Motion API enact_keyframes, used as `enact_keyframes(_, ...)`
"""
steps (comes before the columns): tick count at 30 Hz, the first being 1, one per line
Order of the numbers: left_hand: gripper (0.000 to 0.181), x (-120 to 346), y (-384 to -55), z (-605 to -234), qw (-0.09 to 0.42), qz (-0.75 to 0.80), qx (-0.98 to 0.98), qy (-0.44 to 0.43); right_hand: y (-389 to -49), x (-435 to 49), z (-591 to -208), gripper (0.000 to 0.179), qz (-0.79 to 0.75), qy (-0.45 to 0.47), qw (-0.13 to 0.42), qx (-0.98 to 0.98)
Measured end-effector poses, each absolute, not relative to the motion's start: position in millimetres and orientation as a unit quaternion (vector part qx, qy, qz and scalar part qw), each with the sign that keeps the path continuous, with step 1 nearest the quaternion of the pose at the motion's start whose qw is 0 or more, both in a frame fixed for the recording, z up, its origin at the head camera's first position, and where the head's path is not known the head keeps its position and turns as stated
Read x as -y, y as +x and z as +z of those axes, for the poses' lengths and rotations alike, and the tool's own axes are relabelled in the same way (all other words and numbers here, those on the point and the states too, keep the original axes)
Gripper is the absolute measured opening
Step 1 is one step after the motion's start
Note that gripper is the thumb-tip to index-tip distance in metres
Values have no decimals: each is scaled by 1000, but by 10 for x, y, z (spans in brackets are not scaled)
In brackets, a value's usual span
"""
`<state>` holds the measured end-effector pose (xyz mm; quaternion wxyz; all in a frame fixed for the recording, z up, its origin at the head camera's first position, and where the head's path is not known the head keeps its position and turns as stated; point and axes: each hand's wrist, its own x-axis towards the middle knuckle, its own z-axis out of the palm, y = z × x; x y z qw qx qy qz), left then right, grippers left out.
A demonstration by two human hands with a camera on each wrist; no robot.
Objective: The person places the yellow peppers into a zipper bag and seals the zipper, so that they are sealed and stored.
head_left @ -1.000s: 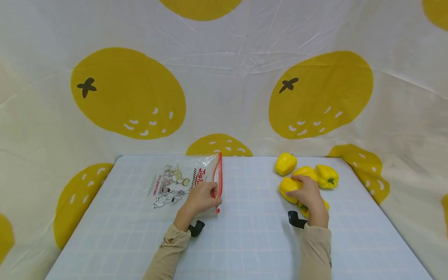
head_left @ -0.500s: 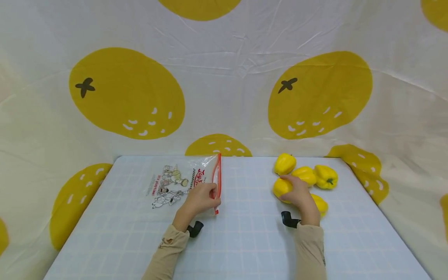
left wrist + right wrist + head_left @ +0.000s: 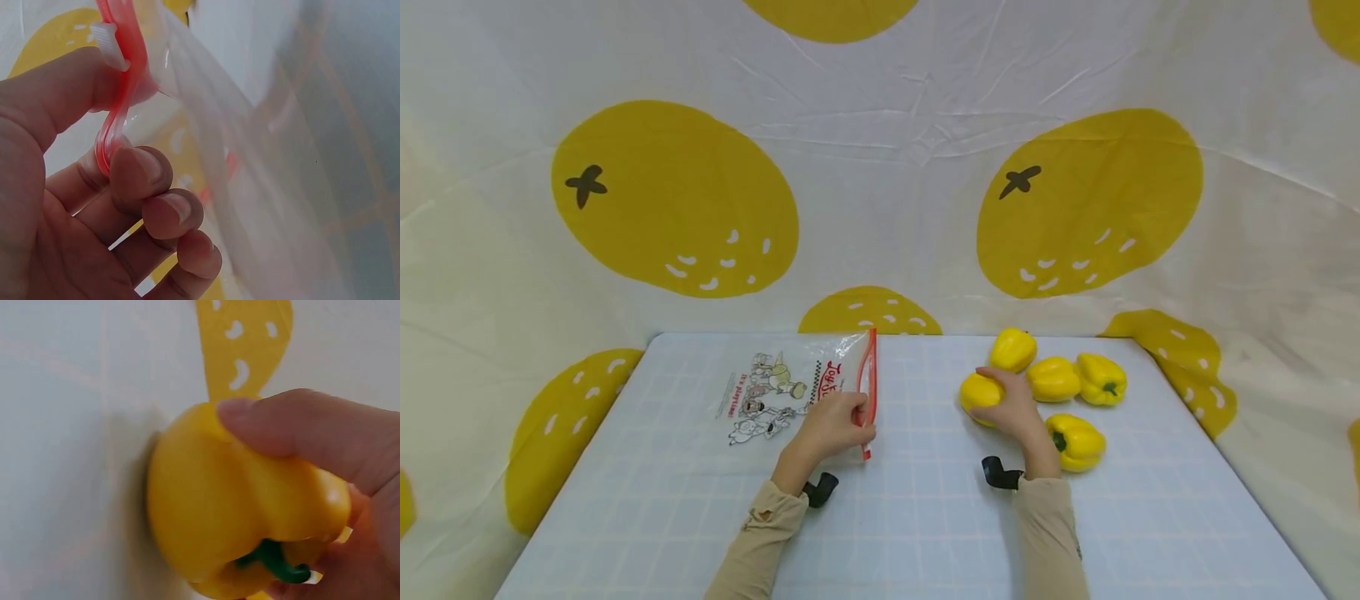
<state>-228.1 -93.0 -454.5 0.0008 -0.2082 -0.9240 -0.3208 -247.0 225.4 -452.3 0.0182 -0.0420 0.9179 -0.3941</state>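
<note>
A clear zip bag (image 3: 775, 387) printed with cartoon animals lies on the left of the table, its red zip edge (image 3: 128, 69) facing right. My left hand (image 3: 831, 427) grips that edge between thumb and curled fingers; a white slider (image 3: 109, 45) sits just above the thumb in the left wrist view. My right hand (image 3: 1017, 410) holds a yellow bell pepper (image 3: 212, 494), thumb across one side, its green stem showing below. The other fingers are mostly hidden behind the pepper. In the head view this pepper (image 3: 976, 398) is left of the others.
Several more yellow peppers lie right of and behind my right hand: one at the back (image 3: 1013, 350), one in the middle (image 3: 1054, 379), one at the far right (image 3: 1101, 379) and a nearer one (image 3: 1077, 442). A curtain with yellow fruit prints (image 3: 887, 208) hangs behind the checked table (image 3: 917, 517).
My right hand has moved left with the yellow bell pepper, away from the group, uncovering the nearer pepper. My left hand stays at the bag's zip edge.
</note>
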Motion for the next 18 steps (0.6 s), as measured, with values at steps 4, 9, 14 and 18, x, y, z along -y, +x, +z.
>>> enact_keyframes(4, 27, 918, -2290, -4542, -4, -320, 924, -208, -2495, -2243, -4616, 74, -444, -67, 39, -893)
enact_keyframes(9, 26, 909, -2294, -4553, -11, -316, 926, -205, -2514, -2246, -4700, 84, -487, -42, 56, -871)
enact_keyframes(14, 25, 919, -2290, -4550, -9, -318, 925, -207, -2545, -2221, -4771, 87, -521, 13, 53, -852)
enact_keyframes(18, 25, 927, -2291, -4556, -4, -320, 924, -211, -2559, -2192, -4797, 87, -545, 42, 39, -837)
